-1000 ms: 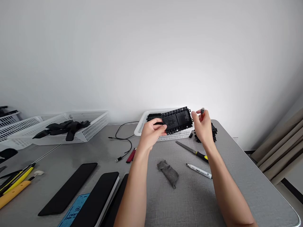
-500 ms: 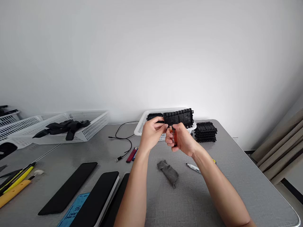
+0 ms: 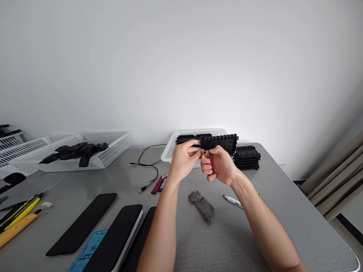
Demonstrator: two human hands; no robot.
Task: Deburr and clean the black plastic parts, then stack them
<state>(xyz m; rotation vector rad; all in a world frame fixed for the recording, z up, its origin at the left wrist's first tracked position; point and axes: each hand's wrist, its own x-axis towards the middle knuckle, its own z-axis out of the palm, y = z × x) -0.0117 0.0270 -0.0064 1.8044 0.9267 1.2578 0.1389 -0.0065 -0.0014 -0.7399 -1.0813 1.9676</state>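
My left hand (image 3: 185,156) pinches the left end of a black ribbed plastic piece (image 3: 222,142), raised in front of a white basket. In my right hand (image 3: 218,164) is an orange see-through lighter (image 3: 211,160), gripped upright with its metal top close under the black piece. The thumb lies at the lighter's top; whether a flame burns I cannot tell. Behind the hands, similar black pieces (image 3: 185,139) lie in the white basket (image 3: 167,151). A stack of more black pieces (image 3: 247,156) stands to the right.
A grey cloth (image 3: 202,207) and a white marker (image 3: 233,201) lie nearer me. Left are a red lighter (image 3: 157,185), a black cable (image 3: 144,164), dark flat slabs (image 3: 82,224), a blue card (image 3: 87,251), yellow-handled tools (image 3: 21,219) and a basket of black straps (image 3: 115,155).
The black piece has shifted slightly right and down, its face tilted differently. The lighter has turned in my right hand, so its metal top now shows under the piece.
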